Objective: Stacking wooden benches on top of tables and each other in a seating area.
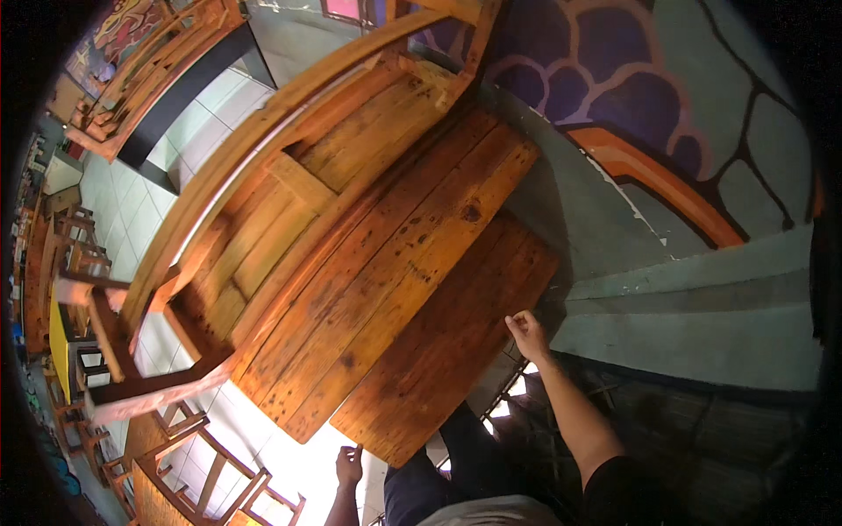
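My left hand is at the bottom, beside the near left corner of a low wooden bench, its fingers curled. Toward the bench's right part, my right hand has bent fingers, with the fingertips at the near edge. Whether either hand touches or grips the wood is not clear. Beyond the bench lies a plank table top with dark knots and worn spots. On its far side stands a wooden bench with a backrest, its seat planks lighter.
A painted wall rises on the right, with a dark woven-looking surface below it. Wooden chairs stand on white floor tiles at the lower left. Another slatted bench is at the upper left. My legs are close to the low bench.
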Demonstrator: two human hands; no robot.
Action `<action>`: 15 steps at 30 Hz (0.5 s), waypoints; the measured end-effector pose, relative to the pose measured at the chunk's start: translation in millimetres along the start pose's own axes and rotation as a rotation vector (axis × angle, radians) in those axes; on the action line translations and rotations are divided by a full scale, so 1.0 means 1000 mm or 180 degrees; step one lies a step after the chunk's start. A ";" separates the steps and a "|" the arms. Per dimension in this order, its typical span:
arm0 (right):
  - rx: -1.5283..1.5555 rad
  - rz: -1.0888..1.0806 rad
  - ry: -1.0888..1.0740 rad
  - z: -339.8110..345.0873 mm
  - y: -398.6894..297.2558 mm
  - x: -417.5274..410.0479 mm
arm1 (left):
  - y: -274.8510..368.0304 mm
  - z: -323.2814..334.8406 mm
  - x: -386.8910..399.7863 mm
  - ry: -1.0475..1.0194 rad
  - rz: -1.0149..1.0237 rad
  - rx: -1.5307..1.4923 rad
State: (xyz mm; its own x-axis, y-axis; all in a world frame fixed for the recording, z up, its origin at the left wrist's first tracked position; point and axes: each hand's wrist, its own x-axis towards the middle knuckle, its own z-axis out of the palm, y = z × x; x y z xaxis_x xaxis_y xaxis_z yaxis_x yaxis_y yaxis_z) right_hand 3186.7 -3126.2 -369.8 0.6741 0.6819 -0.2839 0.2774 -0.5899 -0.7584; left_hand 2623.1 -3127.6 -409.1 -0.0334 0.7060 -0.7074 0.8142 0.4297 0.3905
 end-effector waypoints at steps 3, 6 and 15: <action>-0.0441 0.0474 -0.0285 -0.021 0.065 0.065 | -0.008 0.031 0.034 0.0387 -0.0604 -0.0148; -0.1202 0.0455 -0.0056 -0.008 0.100 0.143 | -0.075 0.056 0.073 0.0672 -0.1404 -0.0132; -0.2290 0.0731 -0.0110 -0.068 0.221 0.316 | -0.108 0.112 0.119 -0.0458 -0.2541 -0.1469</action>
State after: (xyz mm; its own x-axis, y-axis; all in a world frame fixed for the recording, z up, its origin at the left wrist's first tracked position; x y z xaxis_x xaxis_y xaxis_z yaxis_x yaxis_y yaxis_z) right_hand 3507.8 -3070.5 -587.0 0.7503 0.5141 -0.4156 0.5191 -0.8475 -0.1111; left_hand 2596.1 -3153.0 -600.8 -0.3866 0.0420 -0.9213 0.2692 0.9606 -0.0692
